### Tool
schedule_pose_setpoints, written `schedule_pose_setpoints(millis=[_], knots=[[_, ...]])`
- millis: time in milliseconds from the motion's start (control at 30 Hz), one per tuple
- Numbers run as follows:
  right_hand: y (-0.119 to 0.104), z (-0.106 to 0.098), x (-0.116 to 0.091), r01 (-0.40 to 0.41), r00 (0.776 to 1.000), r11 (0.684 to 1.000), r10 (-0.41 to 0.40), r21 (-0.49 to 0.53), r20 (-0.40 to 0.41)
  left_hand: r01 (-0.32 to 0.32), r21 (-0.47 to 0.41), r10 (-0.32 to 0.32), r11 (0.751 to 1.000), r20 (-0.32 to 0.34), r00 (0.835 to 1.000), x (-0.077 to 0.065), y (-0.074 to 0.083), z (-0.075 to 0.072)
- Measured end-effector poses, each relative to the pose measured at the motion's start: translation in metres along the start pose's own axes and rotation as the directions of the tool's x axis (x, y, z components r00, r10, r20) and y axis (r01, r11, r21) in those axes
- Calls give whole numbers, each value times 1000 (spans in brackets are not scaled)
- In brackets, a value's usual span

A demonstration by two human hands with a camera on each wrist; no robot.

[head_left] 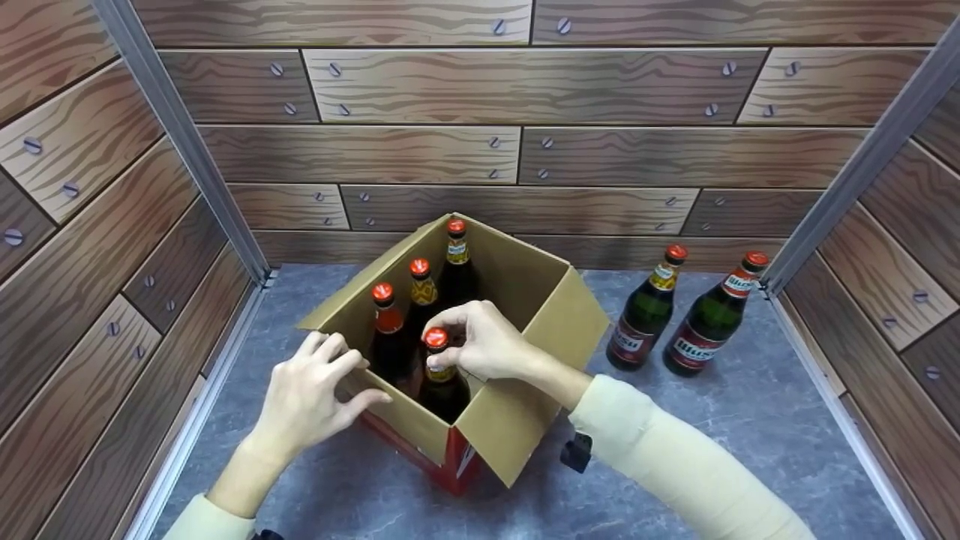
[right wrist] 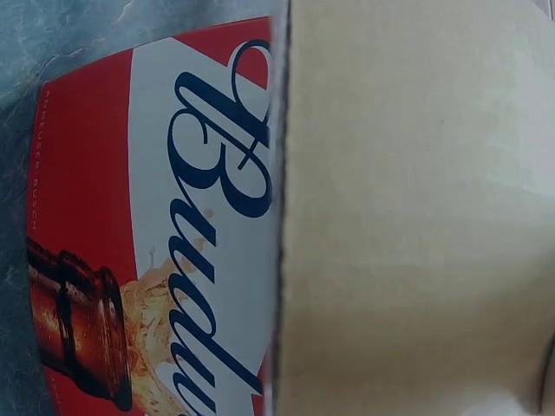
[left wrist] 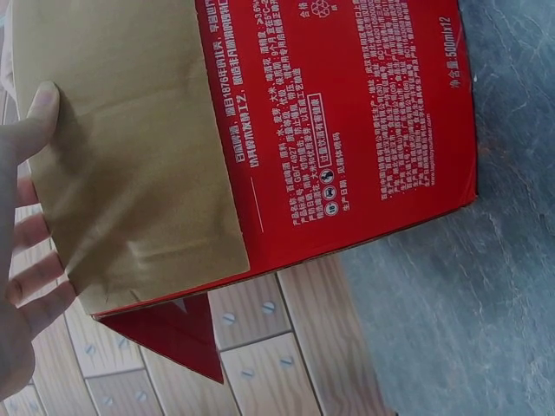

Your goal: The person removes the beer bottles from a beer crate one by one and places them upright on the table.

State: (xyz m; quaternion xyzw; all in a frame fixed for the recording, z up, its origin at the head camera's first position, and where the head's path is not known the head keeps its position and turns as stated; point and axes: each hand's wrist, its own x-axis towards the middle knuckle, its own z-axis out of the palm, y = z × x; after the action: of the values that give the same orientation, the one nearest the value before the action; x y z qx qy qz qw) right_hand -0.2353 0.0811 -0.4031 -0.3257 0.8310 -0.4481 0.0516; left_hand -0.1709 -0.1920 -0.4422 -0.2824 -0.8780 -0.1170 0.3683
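"So, where are the hands?"

"Right hand (head_left: 480,345) pinches the nearest red-capped beer bottle (head_left: 444,396) by its neck, inside the Budweiser carton (head_left: 517,274); left hand (head_left: 311,394) grips the carton's edge."

"How would that bottle handle?"

"Heavy, slick, breakable, I'd guess; best held under the cap. Three more bottles (head_left: 388,322) stand inside, two green bottles (head_left: 642,315) outside, rightward."

Carton (head_left: 517,274) on counter (head_left: 352,495), left of two standing bottles (head_left: 637,322). Inside carton: three bottles (head_left: 422,292) in row along far-left side, fourth bottle (head_left: 444,396) at near corner.
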Motion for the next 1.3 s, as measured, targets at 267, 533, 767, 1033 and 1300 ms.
schedule_pose_setpoints(millis=[267,533,767,1033,1300], knots=[[1,-1,0,-7,996,995,16,96,-87,-3,-1,3,1000,-8,1000,0,-1,1],[-3,-9,4,13,987,988,12,153,-159,-7,-8,7,1000,-23,1000,3,-3,-1],[-8,-17,0,2,979,992,24,128,-204,-12,-11,12,1000,-31,999,0,-1,0],[-28,-38,-1,17,970,994,9,106,-242,-12,-8,12,1000,-29,1000,0,-1,1],[-52,-67,-1,-14,958,995,42,100,-285,-8,-11,8,1000,-33,999,-1,-1,1]])
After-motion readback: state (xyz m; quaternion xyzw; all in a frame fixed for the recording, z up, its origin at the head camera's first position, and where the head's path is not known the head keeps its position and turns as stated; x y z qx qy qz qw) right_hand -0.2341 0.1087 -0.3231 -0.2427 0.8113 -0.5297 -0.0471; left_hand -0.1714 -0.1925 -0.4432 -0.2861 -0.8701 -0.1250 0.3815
